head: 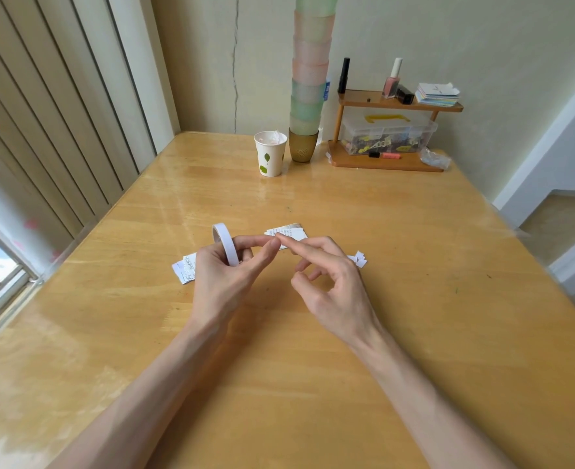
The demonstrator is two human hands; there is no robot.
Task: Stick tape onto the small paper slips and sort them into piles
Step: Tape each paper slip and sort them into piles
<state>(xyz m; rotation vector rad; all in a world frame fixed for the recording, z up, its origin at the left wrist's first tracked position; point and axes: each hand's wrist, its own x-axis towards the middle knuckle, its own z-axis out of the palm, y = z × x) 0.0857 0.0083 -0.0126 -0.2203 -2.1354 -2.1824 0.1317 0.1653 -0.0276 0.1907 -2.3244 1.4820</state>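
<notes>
Left hand (223, 269) grips the white tape roll (226, 243) above the worktop (414, 299). Right hand (330, 282) holds nothing: index finger straight, tip touching the left fingertip, other fingers loosely curled. Paper slips lie on the worktop: left pile (184, 270), printed pile (291, 231) behind the fingertips, small white pieces (358, 258) right.

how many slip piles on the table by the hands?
3. A left pile sits beside the left hand gripping the tape roll, partly behind it; a middle pile just beyond both hands; a scrap pile right of the right hand. More may hide under the hands.
</notes>
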